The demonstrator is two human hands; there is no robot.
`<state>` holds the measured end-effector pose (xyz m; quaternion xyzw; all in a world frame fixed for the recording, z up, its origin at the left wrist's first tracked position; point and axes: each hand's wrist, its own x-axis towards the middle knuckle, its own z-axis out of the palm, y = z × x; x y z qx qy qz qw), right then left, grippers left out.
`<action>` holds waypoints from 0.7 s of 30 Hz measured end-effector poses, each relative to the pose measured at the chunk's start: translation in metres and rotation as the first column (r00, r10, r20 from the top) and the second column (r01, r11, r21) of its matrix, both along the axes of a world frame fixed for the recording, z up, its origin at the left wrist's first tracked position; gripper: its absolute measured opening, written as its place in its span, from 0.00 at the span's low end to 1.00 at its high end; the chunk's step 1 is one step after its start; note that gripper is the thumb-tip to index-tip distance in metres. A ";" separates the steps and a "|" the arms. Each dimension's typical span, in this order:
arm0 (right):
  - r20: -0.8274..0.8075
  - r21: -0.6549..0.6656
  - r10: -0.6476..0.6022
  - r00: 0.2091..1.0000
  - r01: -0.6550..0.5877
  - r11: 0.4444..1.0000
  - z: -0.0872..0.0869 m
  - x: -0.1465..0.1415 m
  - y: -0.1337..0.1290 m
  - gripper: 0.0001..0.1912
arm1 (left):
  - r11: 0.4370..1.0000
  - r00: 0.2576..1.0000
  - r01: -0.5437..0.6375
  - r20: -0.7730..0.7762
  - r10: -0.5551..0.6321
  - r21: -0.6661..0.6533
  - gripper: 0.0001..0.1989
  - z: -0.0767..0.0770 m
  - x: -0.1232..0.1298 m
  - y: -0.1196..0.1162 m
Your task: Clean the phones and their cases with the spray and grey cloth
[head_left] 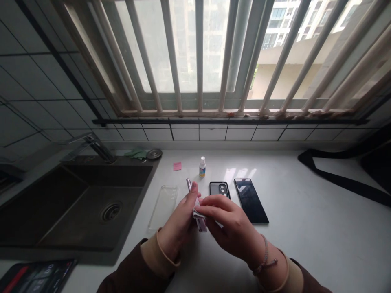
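Observation:
My left hand (177, 221) and my right hand (229, 219) meet above the white counter (293, 228). Both pinch a small folded white cloth (198, 217), which wraps a slim pinkish metal object (189, 184) whose tip sticks out past my left fingers. Just beyond my right fingers lie a black phone case (220, 189) and a black smartphone (251, 200), screen up. A clear phone case (163, 207) lies beside my left hand. A small spray bottle (202, 167) stands farther back.
A dark sink (76, 207) with a metal faucet (91, 146) fills the left side. A green cloth (137, 154), a drain strainer (154, 153) and a pink sticky note (177, 166) lie behind it. A black strap (345, 179) lies at right, a device (38, 276) at lower left.

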<state>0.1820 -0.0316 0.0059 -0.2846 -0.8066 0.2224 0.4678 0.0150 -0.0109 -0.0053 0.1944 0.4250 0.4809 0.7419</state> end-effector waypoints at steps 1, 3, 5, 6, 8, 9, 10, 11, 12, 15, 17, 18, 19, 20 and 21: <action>0.031 0.012 0.031 0.999 -0.031 0.999 -0.001 -0.001 -0.001 0.24 | 0.999 0.995 -0.044 -0.094 0.042 -0.016 0.28 0.001 0.000 0.000; 0.067 0.034 0.063 0.996 -0.065 0.997 -0.003 -0.003 -0.001 0.24 | 0.996 0.967 -0.089 -0.240 0.083 -0.011 0.31 0.003 0.001 0.001; 0.088 0.063 0.071 0.994 -0.077 0.995 -0.005 -0.003 0.001 0.24 | 0.998 0.965 -0.059 -0.256 0.064 0.029 0.32 0.005 0.003 0.001; 0.095 0.077 0.070 0.993 -0.078 0.994 -0.005 -0.003 0.001 0.24 | 0.998 0.968 -0.038 -0.245 0.048 0.049 0.33 0.005 0.003 0.001; 0.105 0.097 0.072 0.992 -0.082 0.992 -0.004 -0.002 0.002 0.23 | 0.996 0.976 0.002 -0.216 0.016 0.084 0.32 0.003 0.003 0.002; 0.110 0.100 0.075 0.991 -0.086 0.991 -0.004 -0.002 0.002 0.22 | 0.995 0.980 0.014 -0.200 0.007 0.101 0.32 0.002 0.003 0.003; 0.112 0.107 0.078 0.991 -0.090 0.990 -0.003 -0.002 0.002 0.20 | 0.994 0.983 0.016 -0.184 0.005 0.113 0.31 0.000 0.003 0.003; 0.112 0.115 0.081 0.990 -0.094 0.989 -0.003 -0.002 0.002 0.19 | 0.993 0.986 0.010 -0.167 0.010 0.118 0.31 -0.001 0.003 0.004; 0.113 0.120 0.085 0.990 -0.099 0.988 -0.003 -0.002 0.002 0.18 | 0.993 0.989 -0.001 -0.149 0.018 0.116 0.30 -0.003 0.003 0.005; 0.120 0.127 0.087 0.989 -0.103 0.987 -0.001 -0.002 0.000 0.14 | 0.996 0.995 -0.039 -0.087 0.046 0.081 0.30 -0.004 0.002 0.006; 0.121 0.114 0.090 0.989 -0.104 0.988 0.001 -0.002 -0.001 0.13 | 0.997 0.997 -0.047 -0.056 0.050 0.061 0.30 -0.003 0.002 0.007; 0.102 0.089 0.096 0.990 -0.105 0.990 0.003 -0.001 -0.001 0.12 | 0.998 0.998 -0.048 -0.049 0.051 0.051 0.31 -0.002 0.001 0.007; 0.062 0.042 0.105 0.993 -0.108 0.993 0.005 -0.001 -0.001 0.11 | 0.998 0.998 -0.048 -0.048 0.050 0.040 0.31 -0.001 0.001 0.007; 0.002 -0.028 0.111 0.994 -0.111 0.993 0.006 0.000 -0.001 0.11 | 0.999 0.998 -0.044 -0.051 0.045 0.028 0.32 0.001 0.001 0.006; -0.074 -0.116 0.105 0.992 -0.113 0.987 0.008 0.001 0.000 0.11 | 0.999 0.998 -0.035 -0.061 0.035 0.013 0.33 0.002 0.001 0.006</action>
